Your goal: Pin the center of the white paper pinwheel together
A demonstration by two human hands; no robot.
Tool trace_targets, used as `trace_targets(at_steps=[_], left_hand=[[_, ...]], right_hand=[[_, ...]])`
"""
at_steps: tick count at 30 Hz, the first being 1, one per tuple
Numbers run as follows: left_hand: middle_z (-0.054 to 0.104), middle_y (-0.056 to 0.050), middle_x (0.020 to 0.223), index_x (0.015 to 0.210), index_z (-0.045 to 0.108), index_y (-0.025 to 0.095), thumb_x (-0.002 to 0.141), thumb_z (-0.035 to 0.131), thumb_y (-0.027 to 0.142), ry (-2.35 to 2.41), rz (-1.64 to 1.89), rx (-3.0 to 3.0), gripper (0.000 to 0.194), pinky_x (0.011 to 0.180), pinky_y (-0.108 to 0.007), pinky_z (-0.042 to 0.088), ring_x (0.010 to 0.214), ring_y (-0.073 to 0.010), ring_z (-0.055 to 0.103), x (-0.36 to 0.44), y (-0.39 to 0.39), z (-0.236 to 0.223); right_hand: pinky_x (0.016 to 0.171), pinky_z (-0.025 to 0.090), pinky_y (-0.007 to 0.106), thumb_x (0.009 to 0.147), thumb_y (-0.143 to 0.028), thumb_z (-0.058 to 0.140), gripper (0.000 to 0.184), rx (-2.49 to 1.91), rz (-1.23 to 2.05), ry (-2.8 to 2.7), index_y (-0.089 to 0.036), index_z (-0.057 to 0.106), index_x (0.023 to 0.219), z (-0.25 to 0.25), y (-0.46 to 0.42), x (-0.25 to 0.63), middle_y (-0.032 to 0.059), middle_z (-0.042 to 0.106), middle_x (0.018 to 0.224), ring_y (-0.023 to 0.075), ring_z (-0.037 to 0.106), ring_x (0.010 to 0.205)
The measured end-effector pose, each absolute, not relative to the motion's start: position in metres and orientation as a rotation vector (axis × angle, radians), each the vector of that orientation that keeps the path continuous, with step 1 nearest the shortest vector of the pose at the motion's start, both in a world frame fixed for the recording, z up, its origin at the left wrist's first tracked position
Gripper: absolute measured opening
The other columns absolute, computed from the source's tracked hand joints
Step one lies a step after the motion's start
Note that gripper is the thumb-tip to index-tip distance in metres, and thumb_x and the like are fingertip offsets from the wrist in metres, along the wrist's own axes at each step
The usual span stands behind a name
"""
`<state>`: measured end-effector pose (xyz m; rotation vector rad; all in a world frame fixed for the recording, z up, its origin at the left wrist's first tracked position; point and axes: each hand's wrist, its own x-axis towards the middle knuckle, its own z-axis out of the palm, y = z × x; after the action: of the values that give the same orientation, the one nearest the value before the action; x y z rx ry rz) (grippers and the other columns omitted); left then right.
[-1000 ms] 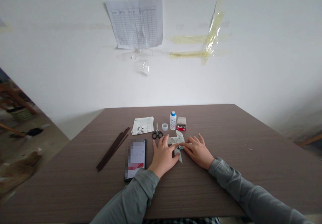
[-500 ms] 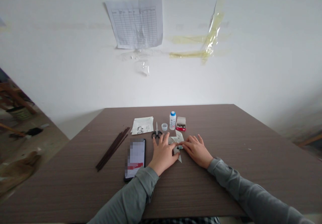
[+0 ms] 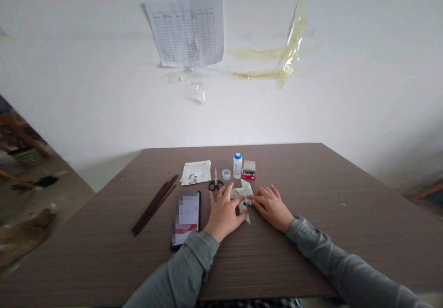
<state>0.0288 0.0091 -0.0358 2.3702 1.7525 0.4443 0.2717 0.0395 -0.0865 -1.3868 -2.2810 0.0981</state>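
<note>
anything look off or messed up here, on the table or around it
Mostly the wall: the sheet hangs crooked with its left edge lifting, and yellowed tape to its lower right looks wrinkled and partly loose. On the table I see no spill; the bottle stands upright, cap on.

The surface is streaky brown, the paper pinwheel off-white with dark print; at twelve o'clock, a white bottle wears a blue cap.
</note>
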Motion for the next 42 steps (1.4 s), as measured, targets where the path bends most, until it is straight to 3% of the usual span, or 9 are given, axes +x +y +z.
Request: trace_targets(at_steps=[13, 22, 31, 38, 42], left_hand=[[0.056, -0.013, 0.207, 0.159, 0.095, 0.043, 0.109, 0.101, 0.040, 1.742, 0.307, 2.375, 0.051, 0.153, -0.100, 0.032, 0.191, -0.0583, 0.047, 0.031, 0.013, -0.022], [0.057, -0.015, 0.205, 0.159, 0.095, 0.039, 0.109, 0.101, 0.036, 1.759, 0.365, 2.341, 0.051, 0.153, -0.099, 0.033, 0.189, -0.0582, 0.050, 0.031, 0.007, -0.023], [0.060, -0.017, 0.202, 0.165, 0.092, 0.039, 0.106, 0.103, 0.041, 1.781, 0.411, 2.300, 0.060, 0.155, -0.093, 0.036, 0.187, -0.0552, 0.055, 0.030, 0.008, -0.027], [0.055, -0.015, 0.206, 0.165, 0.092, 0.042, 0.109, 0.100, 0.042, 1.750, 0.364, 2.313, 0.056, 0.154, -0.098, 0.032, 0.190, -0.0564, 0.049, 0.031, 0.009, -0.025], [0.055, -0.014, 0.207, 0.162, 0.094, 0.041, 0.106, 0.100, 0.038, 1.742, 0.357, 2.338, 0.056, 0.154, -0.099, 0.031, 0.190, -0.0574, 0.049, 0.033, 0.010, -0.023]], right_hand=[[0.141, 0.060, 0.078, 0.127, -0.033, 0.069, 0.033, -1.439, 0.016, -2.326, -0.042, 0.101, 0.130, -0.072, 0.041, 0.264, 0.0065, 0.091, 0.121, 0.0393, 0.086, 0.126], [0.147, 0.055, 0.077, 0.131, -0.033, 0.061, 0.041, -1.411, 0.052, -2.337, -0.037, 0.099, 0.144, -0.076, 0.038, 0.266, 0.0093, 0.092, 0.129, 0.0367, 0.085, 0.132], [0.148, 0.056, 0.074, 0.129, -0.031, 0.061, 0.041, -1.357, 0.034, -2.272, -0.040, 0.101, 0.135, -0.081, 0.040, 0.271, 0.0049, 0.094, 0.120, 0.0346, 0.090, 0.123], [0.148, 0.052, 0.078, 0.127, -0.029, 0.066, 0.041, -1.394, 0.005, -2.317, -0.042, 0.100, 0.147, -0.079, 0.039, 0.265, 0.0081, 0.092, 0.124, 0.0364, 0.087, 0.127], [0.148, 0.052, 0.079, 0.128, -0.029, 0.066, 0.039, -1.402, -0.022, -2.358, -0.039, 0.101, 0.142, -0.073, 0.039, 0.264, 0.0088, 0.092, 0.123, 0.0362, 0.086, 0.127]])
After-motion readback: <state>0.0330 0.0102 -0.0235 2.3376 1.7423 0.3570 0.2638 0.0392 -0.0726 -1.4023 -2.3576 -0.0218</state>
